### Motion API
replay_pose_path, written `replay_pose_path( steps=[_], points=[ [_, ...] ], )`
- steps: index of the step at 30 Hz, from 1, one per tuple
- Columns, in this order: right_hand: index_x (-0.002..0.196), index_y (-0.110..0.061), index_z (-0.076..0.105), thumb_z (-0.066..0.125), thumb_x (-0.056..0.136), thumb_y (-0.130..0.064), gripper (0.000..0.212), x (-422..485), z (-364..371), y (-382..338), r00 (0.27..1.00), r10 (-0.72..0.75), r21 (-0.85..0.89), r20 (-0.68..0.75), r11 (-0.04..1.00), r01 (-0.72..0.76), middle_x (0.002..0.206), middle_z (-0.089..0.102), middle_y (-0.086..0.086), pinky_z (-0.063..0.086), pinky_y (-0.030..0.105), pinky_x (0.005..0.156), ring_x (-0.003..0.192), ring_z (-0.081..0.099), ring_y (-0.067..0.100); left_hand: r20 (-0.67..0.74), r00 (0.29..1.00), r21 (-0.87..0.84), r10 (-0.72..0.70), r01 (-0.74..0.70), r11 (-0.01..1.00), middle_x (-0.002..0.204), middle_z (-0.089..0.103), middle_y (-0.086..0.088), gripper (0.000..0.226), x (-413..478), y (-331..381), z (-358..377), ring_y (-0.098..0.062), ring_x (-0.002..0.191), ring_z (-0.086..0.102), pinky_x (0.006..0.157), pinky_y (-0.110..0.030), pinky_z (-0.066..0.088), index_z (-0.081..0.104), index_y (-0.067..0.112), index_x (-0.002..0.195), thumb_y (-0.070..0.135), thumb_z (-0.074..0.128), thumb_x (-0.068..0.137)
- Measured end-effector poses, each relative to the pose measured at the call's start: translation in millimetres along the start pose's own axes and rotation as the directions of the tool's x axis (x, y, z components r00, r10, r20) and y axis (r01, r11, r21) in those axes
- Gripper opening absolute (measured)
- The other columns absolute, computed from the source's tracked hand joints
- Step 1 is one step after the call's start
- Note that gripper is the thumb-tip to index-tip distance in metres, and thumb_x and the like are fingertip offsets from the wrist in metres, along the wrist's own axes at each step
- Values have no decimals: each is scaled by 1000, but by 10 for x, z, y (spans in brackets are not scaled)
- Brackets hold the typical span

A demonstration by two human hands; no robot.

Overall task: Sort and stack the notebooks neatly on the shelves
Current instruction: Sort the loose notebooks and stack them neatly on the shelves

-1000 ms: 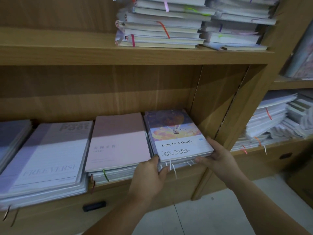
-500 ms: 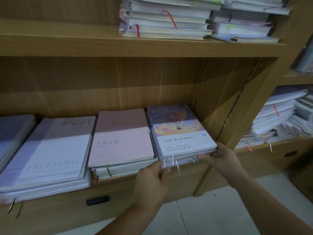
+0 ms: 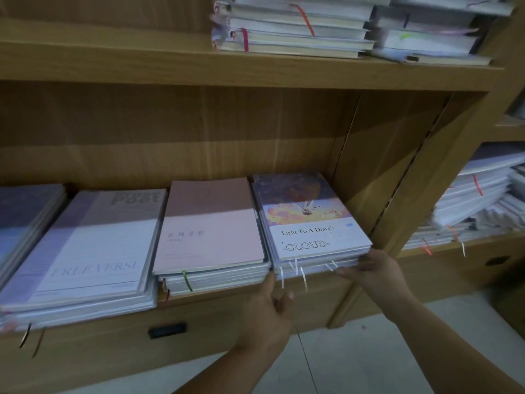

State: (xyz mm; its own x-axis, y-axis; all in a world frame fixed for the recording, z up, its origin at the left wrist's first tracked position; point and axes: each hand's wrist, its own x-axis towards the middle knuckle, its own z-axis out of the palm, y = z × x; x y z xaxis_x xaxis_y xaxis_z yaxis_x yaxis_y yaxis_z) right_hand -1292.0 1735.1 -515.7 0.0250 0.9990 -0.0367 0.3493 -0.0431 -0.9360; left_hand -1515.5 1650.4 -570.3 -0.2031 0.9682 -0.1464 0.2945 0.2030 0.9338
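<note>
Shelf unit [image 3: 255,72]: faced in wood-grain board, matt and smooth, in a light oak tone.
CLOUD notebook [image 3: 309,223]: covered in printed card, smooth, with a faint sheen.
Pink notebook [image 3: 210,231]: covered in plain card, matt.
FREE VERSE notebook [image 3: 93,251]: pale cover, smooth, slightly glossy.
Page edges [image 3: 227,280]: uncoated paper, matt.
Ribbon markers [image 3: 187,281]: made of narrow woven cloth, satin-like.
Drawer pull [image 3: 167,330]: dark recessed insert; plastic or metal cannot be told.
Floor [image 3: 355,365]: laid in pale tile, smooth, dull gloss.
</note>
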Motion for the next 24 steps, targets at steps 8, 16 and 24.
replay_pose_path(
  steps=[8, 16, 24],
  points=[
    [114, -23, 70, 88, 71, 0, 53, 17, 92, 22, 999, 4, 158, -36, 988, 2, 102, 77, -13, 54, 23, 78, 96, 72, 4, -108, 994, -190, 15, -35, 981, 71, 61, -6, 38, 79, 139, 0, -13, 47, 56, 48, -17, 46, 61, 16, 139, 20, 60, 101],
    [121, -17, 66, 85, 70, 8, 60, 38, 76, 93, 1000, -11, 192, -19, 981, 15, 109, 77, -4, 57, 38, 88, 102, 73, 17, -149, 972, 186, 181, -152, 971, 45, 50, 5, 36, 310, 51, -102, -17, 48, 65, 55, -39, 55, 58, 28, 56, 32, 73, 89],
    [110, -26, 73, 87, 72, -1, 48, 34, 103, 167, 999, 9, 124, -46, 992, -3, 103, 77, -12, 59, 35, 83, 94, 73, 10, -149, 956, 299, 251, -199, 933, 44, 43, 6, 42, 318, 47, -91, -17, 46, 53, 52, -32, 50, 51, 32, 53, 36, 74, 89]
  ],
)
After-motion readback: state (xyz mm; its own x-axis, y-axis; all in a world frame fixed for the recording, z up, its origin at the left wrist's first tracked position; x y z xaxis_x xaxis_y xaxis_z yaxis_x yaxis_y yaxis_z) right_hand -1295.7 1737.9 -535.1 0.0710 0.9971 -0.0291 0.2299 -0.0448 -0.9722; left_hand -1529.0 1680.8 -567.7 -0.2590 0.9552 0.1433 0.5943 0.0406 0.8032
